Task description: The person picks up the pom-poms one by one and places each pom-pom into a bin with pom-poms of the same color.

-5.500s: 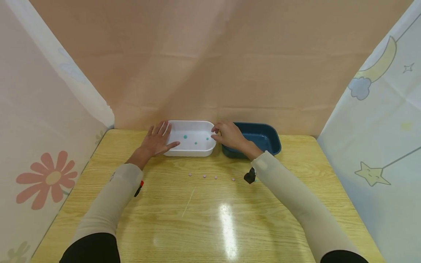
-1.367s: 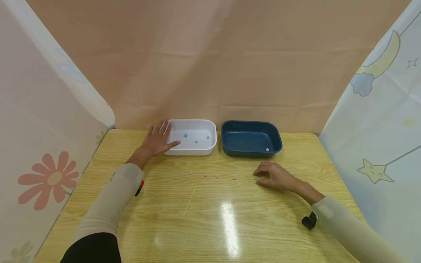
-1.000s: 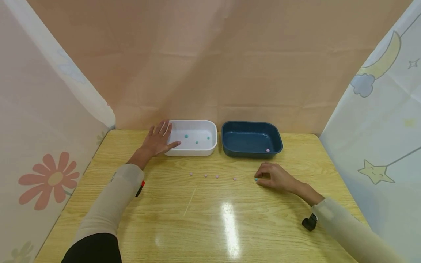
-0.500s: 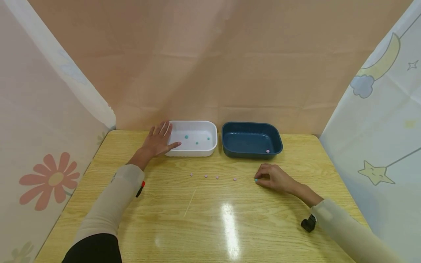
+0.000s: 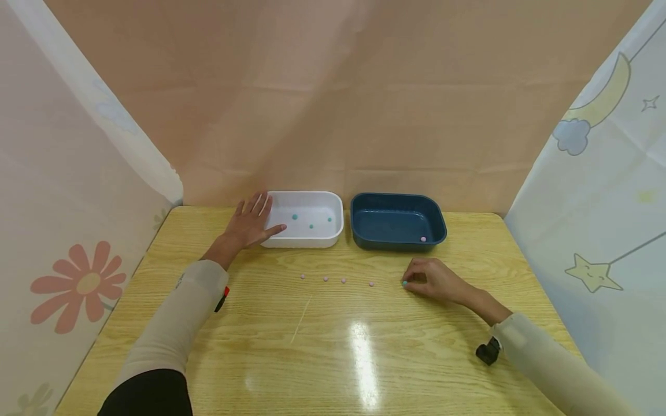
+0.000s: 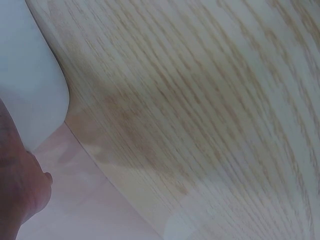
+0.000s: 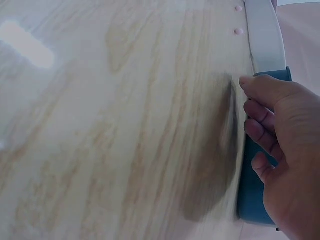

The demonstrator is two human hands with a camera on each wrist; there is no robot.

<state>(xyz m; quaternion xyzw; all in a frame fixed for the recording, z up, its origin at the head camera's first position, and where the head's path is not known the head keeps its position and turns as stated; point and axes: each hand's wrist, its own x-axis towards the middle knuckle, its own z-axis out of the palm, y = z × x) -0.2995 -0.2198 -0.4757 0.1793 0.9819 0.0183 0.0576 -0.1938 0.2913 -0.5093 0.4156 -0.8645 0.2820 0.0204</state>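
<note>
My right hand (image 5: 432, 280) pinches a small teal bead (image 5: 404, 283) between thumb and fingertips, low over the table in front of the blue bin. In the right wrist view the curled right hand (image 7: 290, 130) shows, with the bead hidden. My left hand (image 5: 248, 222) lies with spread fingers on the left end of the white bin (image 5: 302, 242), thumb over its front rim. Several teal beads (image 5: 295, 217) are inside that bin. One pink bead (image 5: 423, 239) sits in the dark blue bin (image 5: 398, 242). Several pink beads (image 5: 343, 281) lie in a row on the table.
The wooden table (image 5: 291, 346) ends at a tan backdrop (image 5: 333, 115) behind the bins. Patterned panels (image 5: 73, 173) stand at both sides. Black wrist devices (image 5: 487, 351) show under the sleeves.
My right hand was at the white bin's right edge, then came down to the teal bead on the table. Its fingers have closed on the bead. The left hand stays put.
</note>
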